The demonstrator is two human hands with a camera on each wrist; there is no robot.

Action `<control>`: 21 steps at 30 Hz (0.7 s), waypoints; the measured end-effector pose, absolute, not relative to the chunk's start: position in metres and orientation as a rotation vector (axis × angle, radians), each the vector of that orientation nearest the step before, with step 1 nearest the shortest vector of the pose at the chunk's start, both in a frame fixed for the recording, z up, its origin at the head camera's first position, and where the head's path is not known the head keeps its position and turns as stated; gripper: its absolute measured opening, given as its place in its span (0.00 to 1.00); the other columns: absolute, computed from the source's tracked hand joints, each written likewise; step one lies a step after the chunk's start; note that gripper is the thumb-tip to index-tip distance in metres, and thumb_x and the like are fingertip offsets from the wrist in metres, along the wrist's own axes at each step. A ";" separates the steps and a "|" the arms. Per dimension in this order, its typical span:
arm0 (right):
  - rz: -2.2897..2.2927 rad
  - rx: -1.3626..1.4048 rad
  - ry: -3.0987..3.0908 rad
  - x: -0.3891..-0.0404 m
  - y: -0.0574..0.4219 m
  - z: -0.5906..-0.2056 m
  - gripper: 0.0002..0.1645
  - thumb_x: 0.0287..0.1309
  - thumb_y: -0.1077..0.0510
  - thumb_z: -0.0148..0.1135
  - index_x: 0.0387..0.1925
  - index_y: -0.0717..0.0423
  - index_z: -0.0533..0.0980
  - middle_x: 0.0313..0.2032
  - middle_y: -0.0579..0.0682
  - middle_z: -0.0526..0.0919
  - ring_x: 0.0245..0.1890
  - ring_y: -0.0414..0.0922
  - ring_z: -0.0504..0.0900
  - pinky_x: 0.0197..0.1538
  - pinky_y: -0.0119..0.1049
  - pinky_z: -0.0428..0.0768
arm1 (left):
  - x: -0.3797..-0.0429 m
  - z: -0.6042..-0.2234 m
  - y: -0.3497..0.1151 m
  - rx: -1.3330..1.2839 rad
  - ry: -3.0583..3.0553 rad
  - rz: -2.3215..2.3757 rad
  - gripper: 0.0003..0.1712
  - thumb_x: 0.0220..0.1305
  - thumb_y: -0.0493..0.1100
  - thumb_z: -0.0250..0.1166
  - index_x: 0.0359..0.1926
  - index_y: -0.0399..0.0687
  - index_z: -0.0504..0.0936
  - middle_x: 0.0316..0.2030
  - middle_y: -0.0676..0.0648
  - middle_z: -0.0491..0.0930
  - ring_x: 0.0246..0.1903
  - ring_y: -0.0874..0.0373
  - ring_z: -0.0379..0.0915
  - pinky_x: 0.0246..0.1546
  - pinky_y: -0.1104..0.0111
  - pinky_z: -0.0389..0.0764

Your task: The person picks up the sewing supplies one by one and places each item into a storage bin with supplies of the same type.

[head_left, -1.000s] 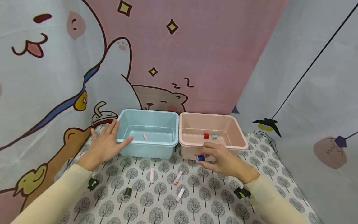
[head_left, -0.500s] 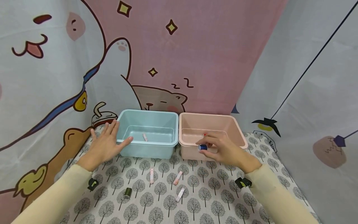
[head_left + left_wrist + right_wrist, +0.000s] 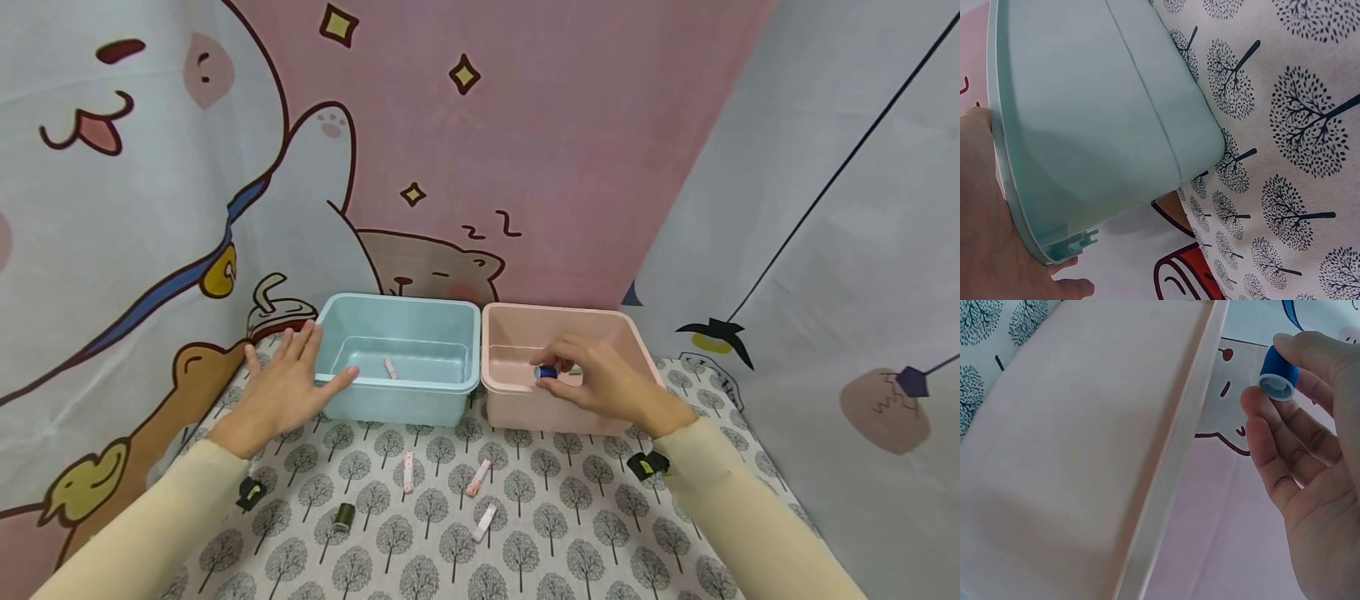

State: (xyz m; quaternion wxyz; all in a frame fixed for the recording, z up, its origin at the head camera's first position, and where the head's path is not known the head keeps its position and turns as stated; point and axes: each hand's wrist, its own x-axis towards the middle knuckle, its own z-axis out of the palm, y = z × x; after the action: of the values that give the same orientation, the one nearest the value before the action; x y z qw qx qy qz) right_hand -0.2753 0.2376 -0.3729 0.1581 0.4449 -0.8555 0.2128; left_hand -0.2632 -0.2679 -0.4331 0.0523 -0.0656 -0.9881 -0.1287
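My right hand (image 3: 600,379) pinches a spool of blue thread (image 3: 546,372) between thumb and fingers, over the front part of the pink bin (image 3: 558,408). In the right wrist view the blue spool (image 3: 1279,374) shows its pale end, with the bin's rim (image 3: 1175,434) beside the hand. My left hand (image 3: 285,383) lies with fingers spread on the left front corner of the light blue bin (image 3: 397,404). Up close, the left wrist view has that hand (image 3: 997,231) along the bin's rim (image 3: 1007,162). The hand hides most of the pink bin's inside.
On the tree-print cloth (image 3: 420,575) in front lie a dark green thread spool (image 3: 343,517), two pink patterned strips (image 3: 408,472) and a whitish strip (image 3: 484,522). A small pale pink strip (image 3: 390,367) lies inside the blue bin. A printed curtain (image 3: 570,150) hangs behind both bins.
My right hand has risen and moved from in front of the pink bin to over it, carrying the blue spool. It now covers the red spool seen in there before. The left hand stays put.
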 end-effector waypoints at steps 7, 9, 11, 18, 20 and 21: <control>0.600 1.240 -2.498 -0.284 0.238 -0.366 0.12 0.71 0.60 0.84 0.53 0.50 0.91 0.45 0.41 0.95 0.41 0.35 0.91 0.46 0.36 0.93 | -0.263 -0.433 -0.266 -0.201 -3.005 -0.393 0.71 0.81 0.88 0.45 0.96 0.39 0.40 0.96 0.32 0.38 0.93 0.20 0.37 0.80 0.10 0.23; 0.607 1.240 -2.501 -0.287 0.238 -0.363 0.14 0.70 0.60 0.85 0.54 0.51 0.91 0.44 0.41 0.95 0.41 0.34 0.91 0.46 0.35 0.93 | -0.263 -0.433 -0.266 -0.203 -3.003 -0.391 0.71 0.81 0.88 0.45 0.96 0.39 0.41 0.96 0.32 0.39 0.93 0.20 0.38 0.79 0.10 0.24; 0.604 1.246 -2.488 -0.290 0.238 -0.361 0.15 0.70 0.61 0.85 0.54 0.51 0.91 0.44 0.41 0.96 0.41 0.35 0.91 0.46 0.36 0.93 | -0.263 -0.433 -0.266 -0.206 -3.000 -0.389 0.71 0.81 0.88 0.45 0.96 0.38 0.41 0.96 0.31 0.39 0.93 0.19 0.38 0.79 0.09 0.24; 0.503 1.176 -2.487 -0.300 0.236 -0.351 0.15 0.70 0.57 0.85 0.55 0.49 0.92 0.46 0.41 0.95 0.42 0.39 0.91 0.47 0.39 0.92 | -0.263 -0.434 -0.267 -0.200 -2.997 -0.388 0.71 0.81 0.88 0.45 0.96 0.38 0.41 0.96 0.32 0.39 0.93 0.19 0.38 0.79 0.10 0.23; 0.513 1.148 -2.510 -0.303 0.236 -0.348 0.15 0.71 0.56 0.85 0.55 0.47 0.92 0.46 0.41 0.95 0.43 0.39 0.91 0.48 0.42 0.93 | -0.263 -0.434 -0.267 -0.199 -2.997 -0.386 0.71 0.81 0.88 0.45 0.96 0.38 0.41 0.96 0.32 0.38 0.93 0.19 0.38 0.79 0.10 0.23; 0.529 1.140 -2.519 -0.305 0.236 -0.347 0.15 0.71 0.57 0.85 0.56 0.47 0.92 0.47 0.42 0.95 0.44 0.40 0.91 0.48 0.44 0.94 | -0.263 -0.433 -0.267 -0.199 -2.997 -0.386 0.71 0.81 0.88 0.45 0.96 0.38 0.41 0.96 0.32 0.38 0.92 0.19 0.38 0.79 0.09 0.23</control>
State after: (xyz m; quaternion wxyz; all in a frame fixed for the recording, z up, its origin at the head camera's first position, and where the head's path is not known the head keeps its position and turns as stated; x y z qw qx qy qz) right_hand -0.3045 0.2357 -0.3471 0.1625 0.3998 -0.8828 0.1854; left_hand -0.2632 -0.2669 -0.4334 0.0567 -0.0658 -0.9881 -0.1271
